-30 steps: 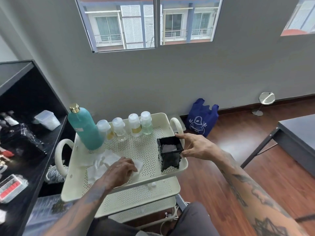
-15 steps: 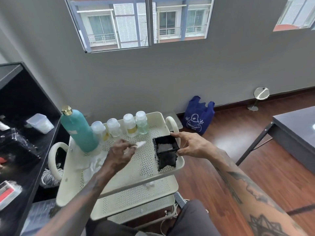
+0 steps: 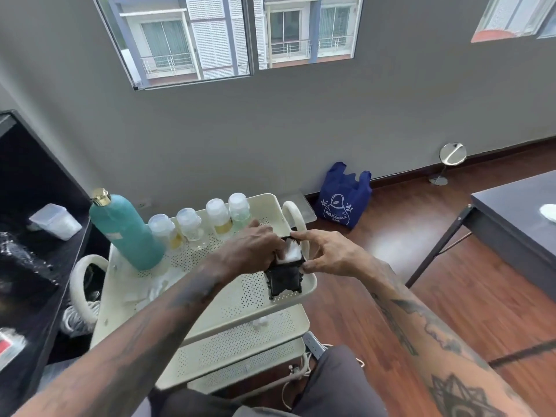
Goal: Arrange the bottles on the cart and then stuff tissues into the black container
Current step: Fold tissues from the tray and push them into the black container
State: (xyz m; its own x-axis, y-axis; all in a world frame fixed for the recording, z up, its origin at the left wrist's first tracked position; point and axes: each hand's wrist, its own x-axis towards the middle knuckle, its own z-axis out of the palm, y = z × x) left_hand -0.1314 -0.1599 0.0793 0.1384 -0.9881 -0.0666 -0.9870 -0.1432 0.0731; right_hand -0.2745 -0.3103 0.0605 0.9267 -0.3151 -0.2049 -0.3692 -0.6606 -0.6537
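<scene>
The bottles stood arranged along the far edge of the cart's top tray (image 3: 307, 291): a tall teal bottle (image 3: 128, 233) at left, then four small clear bottles (image 3: 192, 227) in a row, so that part looked finished. The stuffing was under way. At centre frame the left hand (image 3: 252, 251) pressed a white tissue (image 3: 291, 252) into the black container (image 3: 284, 279), its fingers curled over the opening, though how tightly they gripped was hard to tell. The right hand (image 3: 326, 254) steadied the container's rim, fingers narrowed on it. More tissues (image 3: 156, 288) lay on the tray, left of centre. Behind were a grey wall, a window, wooden floor and a blue bag (image 3: 343, 195).
</scene>
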